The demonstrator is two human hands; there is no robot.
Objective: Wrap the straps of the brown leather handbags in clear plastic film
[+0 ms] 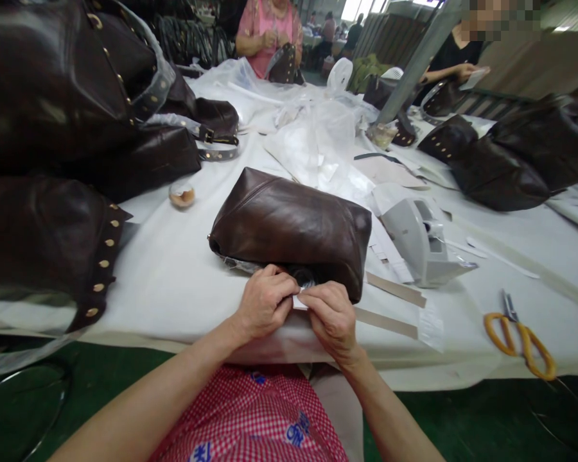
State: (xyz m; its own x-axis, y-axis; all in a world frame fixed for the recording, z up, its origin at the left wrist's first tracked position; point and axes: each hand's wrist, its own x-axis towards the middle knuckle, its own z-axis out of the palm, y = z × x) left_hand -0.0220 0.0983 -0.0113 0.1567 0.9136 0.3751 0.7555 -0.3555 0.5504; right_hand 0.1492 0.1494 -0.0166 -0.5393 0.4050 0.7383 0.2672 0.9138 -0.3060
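At 6 o'clock on brown bag (291,221), L hand (268,301) & R hand (332,316), fingers clamped on white slip (299,302); bag prob. soft, slick, light; best held 9 & 3 o'clock ends.

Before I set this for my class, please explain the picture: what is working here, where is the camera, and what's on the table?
There is no machine: just a bare left hand and right hand, seen by a camera on their owner's head, looking forward and down. Both pinch a white scrap at the near edge of a brown bag. On the white cloth, to the right, are scissors and what looks like a tape dispenser; more bags lie on either side.
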